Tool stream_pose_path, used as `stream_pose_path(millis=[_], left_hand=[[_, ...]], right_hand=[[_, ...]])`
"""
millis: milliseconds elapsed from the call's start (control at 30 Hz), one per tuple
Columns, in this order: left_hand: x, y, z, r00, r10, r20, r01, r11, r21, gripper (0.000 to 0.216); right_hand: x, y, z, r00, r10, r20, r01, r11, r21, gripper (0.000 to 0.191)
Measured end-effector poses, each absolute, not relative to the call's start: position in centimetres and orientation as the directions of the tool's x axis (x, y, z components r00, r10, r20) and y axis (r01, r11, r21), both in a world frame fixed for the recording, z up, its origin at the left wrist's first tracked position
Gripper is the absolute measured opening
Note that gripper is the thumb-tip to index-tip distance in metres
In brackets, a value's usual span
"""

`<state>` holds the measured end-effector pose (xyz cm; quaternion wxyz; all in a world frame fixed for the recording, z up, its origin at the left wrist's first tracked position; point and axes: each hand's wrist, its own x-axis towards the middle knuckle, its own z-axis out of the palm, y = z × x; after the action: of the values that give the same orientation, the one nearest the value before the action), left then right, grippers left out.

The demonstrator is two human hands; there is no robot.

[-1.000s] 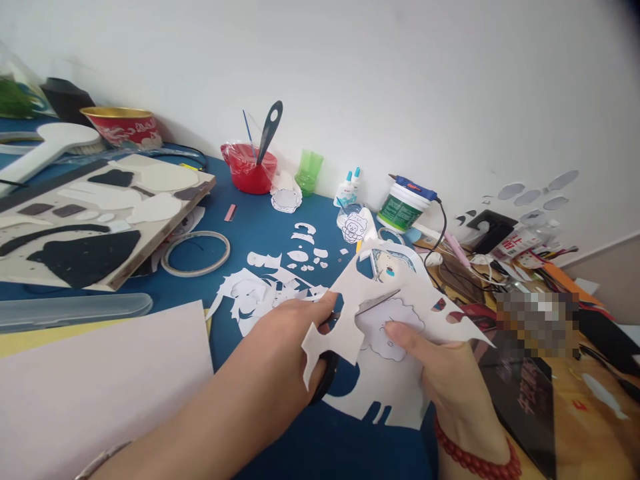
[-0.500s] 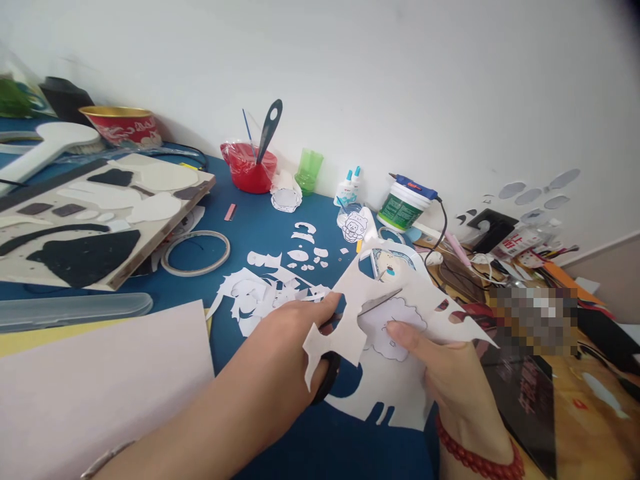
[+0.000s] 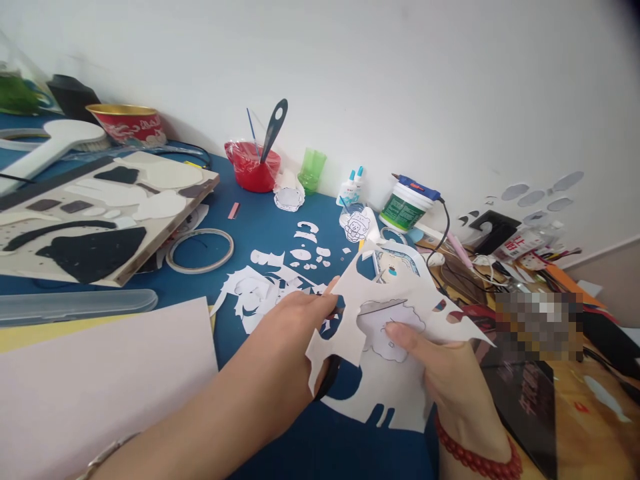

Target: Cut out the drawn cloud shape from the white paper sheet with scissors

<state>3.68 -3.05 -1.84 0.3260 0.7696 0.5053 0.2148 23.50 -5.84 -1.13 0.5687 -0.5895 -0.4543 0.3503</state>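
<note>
My left hand is closed around the black-handled scissors. Part of their handle is hidden by the fingers and paper. One metal blade lies over the top of a cloud-shaped drawing on a white paper sheet, which has several cut-out holes and ragged edges. My right hand, with a red bead bracelet at the wrist, pinches this sheet, its thumb pressing on the drawing. Beyond the hands, paper scraps and small cut shapes lie on the blue tabletop.
A board with black and white pieces lies left, near a tape roll. At the back stand a red bowl, a green cup, glue bottles and a white-green tub. Cables and clutter fill the right side.
The scissors' visible blade has tipped lower, lying flatter along the drawing's top edge. Both hands keep their holds; the view has shifted slightly.
</note>
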Motion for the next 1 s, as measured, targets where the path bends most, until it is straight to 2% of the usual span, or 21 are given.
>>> stream_pose_path(millis=[133,267,467,833,1000], left_hand=[[3.7,-3.0,-1.3,0.393,0.919,-0.036,0.651,-0.251,0.717,0.056],[3.9,-2.8,-0.5,0.388,0.917,-0.096,0.666,-0.207,0.717,0.056],[4.0,-2.9,-0.1,0.390,0.915,-0.104,0.694,-0.218,0.686,0.059],[3.9,-2.4,-2.2,0.386,0.922,-0.040,0.679,-0.255,0.689,0.068],[3.8,-2.5,-1.4,0.381,0.924,-0.013,0.689,-0.275,0.671,0.061]], right_hand=[[23.4,-5.9,-0.9,0.349,0.931,0.109,0.131,0.067,-0.989,0.051],[23.3,-5.8,-0.8,0.339,0.935,0.102,0.122,0.064,-0.990,0.037],[23.0,-5.8,-0.6,0.336,0.937,0.096,0.107,0.063,-0.992,0.030],[23.2,-5.9,-0.7,0.350,0.932,0.093,0.114,0.056,-0.992,0.033],[23.3,-5.9,-0.5,0.325,0.939,0.112,0.145,0.068,-0.987,0.031]])
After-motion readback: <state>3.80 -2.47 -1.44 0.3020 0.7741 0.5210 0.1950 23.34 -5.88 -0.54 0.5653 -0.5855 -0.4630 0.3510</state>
